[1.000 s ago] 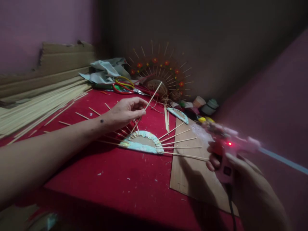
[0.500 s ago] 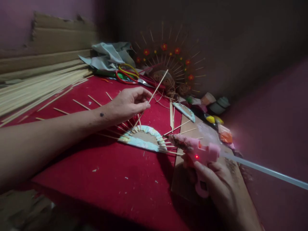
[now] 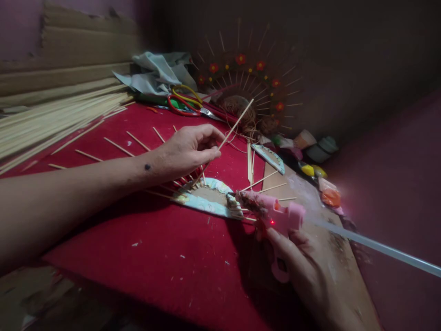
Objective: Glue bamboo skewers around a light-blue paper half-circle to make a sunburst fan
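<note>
Near the middle of the red surface [image 3: 165,257]: half-disc [image 3: 206,198], pale blue rim, lies flat, thin sticks fanning from its curved edge.
Left hand [image 3: 186,151]: fingers pinched together on one bamboo stick [image 3: 231,128]; stick tilted, lower end down at the half-disc rim, upper end pointing to the far edge. Held by thumb and fingertips near mid-length, likely to steady its foot on the rim.
Right hand [image 3: 303,257]: fingers closed round the handle of the pink glue gun [image 3: 275,216], red light on. Nozzle sits at the right end of the half-disc, among the stick feet; touching or just clear, cannot tell.
Glue stick [image 3: 379,248]: pale rod out of the gun's back, running toward the right edge.
Board [image 3: 310,202]: brown sheet under the gun hand, probably there to catch drips.
Left edge: long bundle of sticks [image 3: 51,124], loose ones scattered nearer.
Far edge: scissors [image 3: 186,105], grey cloth [image 3: 158,73], finished sunburst piece [image 3: 244,87] with red flowers standing against the wall.
Containers: small pots [image 3: 320,149] toward the far right corner; contents too dim to tell.
</note>
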Motion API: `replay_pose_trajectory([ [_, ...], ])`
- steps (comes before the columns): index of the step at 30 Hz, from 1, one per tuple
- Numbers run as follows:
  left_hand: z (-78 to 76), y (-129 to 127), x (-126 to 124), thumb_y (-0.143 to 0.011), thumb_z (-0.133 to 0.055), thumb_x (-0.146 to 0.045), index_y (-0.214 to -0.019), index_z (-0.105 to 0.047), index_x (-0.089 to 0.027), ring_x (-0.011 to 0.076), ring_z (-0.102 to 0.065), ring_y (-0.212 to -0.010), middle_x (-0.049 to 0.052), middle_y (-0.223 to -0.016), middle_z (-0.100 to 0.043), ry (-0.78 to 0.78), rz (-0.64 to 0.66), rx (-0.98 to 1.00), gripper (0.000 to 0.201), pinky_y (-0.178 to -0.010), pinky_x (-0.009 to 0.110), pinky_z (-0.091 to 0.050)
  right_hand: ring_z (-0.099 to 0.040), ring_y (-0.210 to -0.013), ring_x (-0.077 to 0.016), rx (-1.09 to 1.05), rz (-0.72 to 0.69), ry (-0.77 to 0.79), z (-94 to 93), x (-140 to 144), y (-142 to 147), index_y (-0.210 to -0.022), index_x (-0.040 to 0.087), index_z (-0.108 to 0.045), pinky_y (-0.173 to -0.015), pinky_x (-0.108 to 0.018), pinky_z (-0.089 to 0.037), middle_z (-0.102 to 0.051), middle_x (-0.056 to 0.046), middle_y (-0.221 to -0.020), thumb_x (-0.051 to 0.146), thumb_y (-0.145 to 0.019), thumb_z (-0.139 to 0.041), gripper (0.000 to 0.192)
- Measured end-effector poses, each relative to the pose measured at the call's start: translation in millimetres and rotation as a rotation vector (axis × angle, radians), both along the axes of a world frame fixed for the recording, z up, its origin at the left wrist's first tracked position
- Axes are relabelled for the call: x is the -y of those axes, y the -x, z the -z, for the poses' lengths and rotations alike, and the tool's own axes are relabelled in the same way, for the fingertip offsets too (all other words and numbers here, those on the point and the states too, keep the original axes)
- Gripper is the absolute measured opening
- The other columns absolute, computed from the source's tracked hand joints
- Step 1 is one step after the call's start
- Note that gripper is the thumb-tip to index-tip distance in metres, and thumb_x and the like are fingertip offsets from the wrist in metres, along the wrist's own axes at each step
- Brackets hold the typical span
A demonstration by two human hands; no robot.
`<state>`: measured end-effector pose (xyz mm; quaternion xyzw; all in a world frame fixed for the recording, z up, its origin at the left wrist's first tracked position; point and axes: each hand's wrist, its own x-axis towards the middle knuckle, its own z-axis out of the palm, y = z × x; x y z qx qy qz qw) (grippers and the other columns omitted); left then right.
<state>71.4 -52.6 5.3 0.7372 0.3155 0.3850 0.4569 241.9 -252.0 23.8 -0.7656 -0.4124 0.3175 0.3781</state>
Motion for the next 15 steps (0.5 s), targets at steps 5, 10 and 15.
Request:
replay_pose_trajectory([
  [5,1.2,0.1,-0.8,-0.074,-0.064,-0.022,-0.095,-0.064,-0.017,0.0154,-0.056,-0.07,0.0,-0.075,-0.056,-0.006,0.0,0.015,0.021,-0.065,0.029,-0.041,-0.042,-0.038,-0.0115,0.049,-0.038,-0.009,-0.6,-1.9,-0.1,-0.087,0.025,-0.077,-0.034,-0.022,-0.033,-0.054,0.003,-0.048,0.054,-0.075,-0.067,0.033],
  [10,3.2,0.2,-0.8,-0.075,-0.064,-0.021,-0.096,-0.064,-0.017,0.0151,-0.055,-0.07,0.0,-0.076,-0.055,-0.012,0.008,0.013,0.021,-0.065,0.029,-0.04,-0.044,-0.039,-0.0124,0.174,-0.089,-0.061,-4.3,-2.3,0.0,-0.065,0.026,-0.071,-0.034,-0.023,-0.037,-0.056,0.001,-0.05,0.052,-0.077,-0.065,0.029],
  [15,4.1,1.0,-1.1,-0.076,-0.064,-0.022,-0.097,-0.064,-0.016,0.0134,-0.054,-0.068,0.0,-0.076,-0.056,-0.052,0.014,0.02,0.022,-0.064,0.029,-0.04,-0.045,-0.038,-0.0128,0.19,-0.026,-0.039,-4.3,0.9,0.3,-0.059,0.026,-0.068,-0.033,-0.023,-0.039,-0.055,0.0,-0.048,0.055,-0.077,-0.064,0.034],
])
